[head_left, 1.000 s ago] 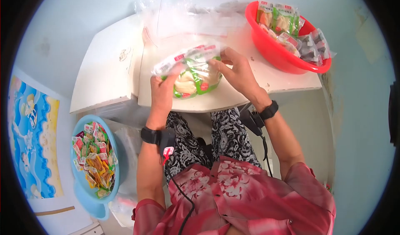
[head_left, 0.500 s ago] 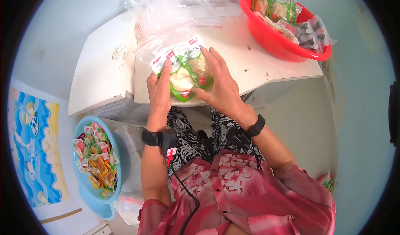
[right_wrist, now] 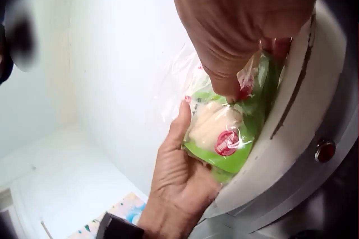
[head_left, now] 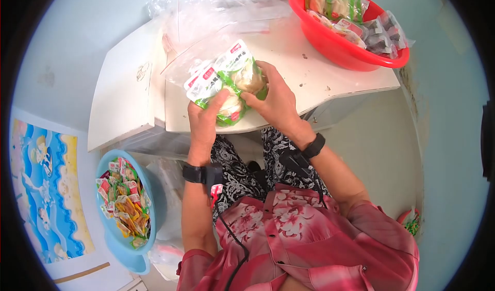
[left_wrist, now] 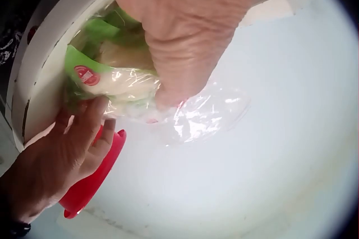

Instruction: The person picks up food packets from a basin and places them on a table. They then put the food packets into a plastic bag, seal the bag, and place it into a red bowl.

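Two green-and-white food packets with pale contents sit side by side, the left packet point(head_left: 231, 107) and the right packet point(head_left: 248, 78), inside a clear plastic bag point(head_left: 178, 66) over the table's front edge. My left hand point(head_left: 203, 123) grips the bag's left side, thumb on top of the left packet. On the other side my right hand point(head_left: 278, 105) holds the bag, its thumb on the front of the right packet and its fingers round the edge. In the right wrist view, the left hand point(right_wrist: 182, 180) supports a packet from below. The bag's loose upper part spreads away from me.
A red basin point(head_left: 335, 46) with packets stands at the table's back right. More clear bags point(head_left: 206, 22) lie at the back of the white table point(head_left: 299, 79). Low on the left is a blue basin point(head_left: 157, 193) full of small colourful packets. A black cable point(head_left: 240, 239) runs down my front.
The bag has come down and tilted, its packets now showing face up. My right hand has left the upper edge, opened out, then closed round the right side. The left thumb now presses the packet.
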Tool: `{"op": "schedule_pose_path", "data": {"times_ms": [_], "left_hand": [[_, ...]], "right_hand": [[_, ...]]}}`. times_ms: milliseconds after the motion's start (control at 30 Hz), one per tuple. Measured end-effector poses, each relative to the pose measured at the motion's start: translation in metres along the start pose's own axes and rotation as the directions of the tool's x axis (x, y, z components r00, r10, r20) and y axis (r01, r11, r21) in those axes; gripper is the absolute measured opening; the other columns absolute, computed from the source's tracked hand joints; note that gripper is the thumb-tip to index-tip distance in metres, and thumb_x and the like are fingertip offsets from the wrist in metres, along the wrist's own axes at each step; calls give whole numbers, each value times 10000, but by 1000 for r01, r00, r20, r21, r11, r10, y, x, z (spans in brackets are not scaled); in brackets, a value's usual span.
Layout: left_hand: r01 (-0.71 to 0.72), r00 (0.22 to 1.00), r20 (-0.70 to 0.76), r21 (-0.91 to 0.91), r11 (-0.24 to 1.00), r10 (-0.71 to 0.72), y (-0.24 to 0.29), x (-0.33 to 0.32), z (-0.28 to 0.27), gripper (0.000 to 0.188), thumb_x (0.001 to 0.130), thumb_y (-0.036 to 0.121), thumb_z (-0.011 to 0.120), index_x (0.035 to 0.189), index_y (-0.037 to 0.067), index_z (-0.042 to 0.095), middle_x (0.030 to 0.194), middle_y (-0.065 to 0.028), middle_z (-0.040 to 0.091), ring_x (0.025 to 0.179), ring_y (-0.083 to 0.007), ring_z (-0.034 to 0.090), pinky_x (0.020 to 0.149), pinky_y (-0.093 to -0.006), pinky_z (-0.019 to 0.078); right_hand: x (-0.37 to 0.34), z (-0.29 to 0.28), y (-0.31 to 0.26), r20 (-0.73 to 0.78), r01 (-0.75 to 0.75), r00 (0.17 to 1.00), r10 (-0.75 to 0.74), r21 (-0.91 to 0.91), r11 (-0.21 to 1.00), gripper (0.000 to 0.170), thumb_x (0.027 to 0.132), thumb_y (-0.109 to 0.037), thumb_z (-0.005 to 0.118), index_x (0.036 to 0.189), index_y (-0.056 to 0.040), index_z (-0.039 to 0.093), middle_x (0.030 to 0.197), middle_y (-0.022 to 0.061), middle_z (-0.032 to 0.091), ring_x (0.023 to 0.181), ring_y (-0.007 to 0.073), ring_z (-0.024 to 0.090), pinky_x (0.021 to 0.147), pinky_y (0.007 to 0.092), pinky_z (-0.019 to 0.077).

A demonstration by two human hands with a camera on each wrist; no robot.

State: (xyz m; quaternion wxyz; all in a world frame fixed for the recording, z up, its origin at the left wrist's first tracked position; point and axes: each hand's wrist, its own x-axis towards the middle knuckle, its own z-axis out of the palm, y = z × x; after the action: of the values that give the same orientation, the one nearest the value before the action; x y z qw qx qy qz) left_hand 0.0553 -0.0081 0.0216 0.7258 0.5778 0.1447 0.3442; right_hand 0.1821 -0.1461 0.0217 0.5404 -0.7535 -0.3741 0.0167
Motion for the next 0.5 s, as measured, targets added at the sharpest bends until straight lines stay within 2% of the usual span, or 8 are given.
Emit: {"op": "schedule_pose_path", "data": {"times_ms": [33,100,133,233,333,367,500], "left_hand": [[-17,1000,15,39,999,16,3,-3,5,428,931,51,738,1327,-42,605,1244,-107,694,1080,-155,676,935,-306,550],[6,1000,26,110,994,-9,4,-5,6,476,860,-21,775,1307,-39,614,1222,-101,700,1066,-155,679,924,-303,551],[-6,1000,24,122,993,4,4,-5,4,465,867,-18,768,1305,-41,614,1217,-102,701,1062,-159,681,922,-305,552],[-33,999,21,124,992,31,5,-4,3,440,889,-10,745,1306,-46,609,1216,-109,700,1064,-170,683,926,-313,552],[-25,1000,17,41,999,24,6,-3,-2,429,915,-5,716,1323,-51,592,1247,-119,686,1094,-183,674,949,-329,546],[-26,1000,14,0,1000,26,3,-2,-5,428,923,-3,708,1330,-53,585,1260,-122,679,1106,-187,670,958,-334,544],[20,1000,15,-94,995,-19,2,4,-12,428,964,49,685,1359,-56,561,1292,-136,659,1151,-209,658,988,-357,540]], "right_hand": [[-1,1,-1,-41,48,998,-52,-88,995,748,791,-253,833,1414,-20,491,1231,201,665,1140,340,662,962,409,527],[-2,4,2,-90,69,993,-76,-81,994,761,790,-247,828,1423,-14,476,1179,207,673,1092,339,677,937,405,534],[-4,6,3,-112,77,990,-85,-76,994,768,789,-244,825,1427,-10,469,1153,210,678,1068,339,685,924,402,537],[0,1,6,-24,-40,999,44,136,990,766,806,-184,823,1445,-2,440,1112,199,683,982,287,702,861,381,552],[2,-1,11,-7,12,1000,-10,453,891,748,833,-107,810,1462,-3,418,1088,174,688,922,214,694,800,346,550],[3,-2,13,-9,31,999,-31,450,892,730,846,-61,809,1463,-6,422,1107,154,694,940,170,678,796,316,542],[7,-10,16,17,58,998,-68,353,934,694,860,-136,828,1434,5,462,1089,139,695,939,169,672,789,300,537]]}}
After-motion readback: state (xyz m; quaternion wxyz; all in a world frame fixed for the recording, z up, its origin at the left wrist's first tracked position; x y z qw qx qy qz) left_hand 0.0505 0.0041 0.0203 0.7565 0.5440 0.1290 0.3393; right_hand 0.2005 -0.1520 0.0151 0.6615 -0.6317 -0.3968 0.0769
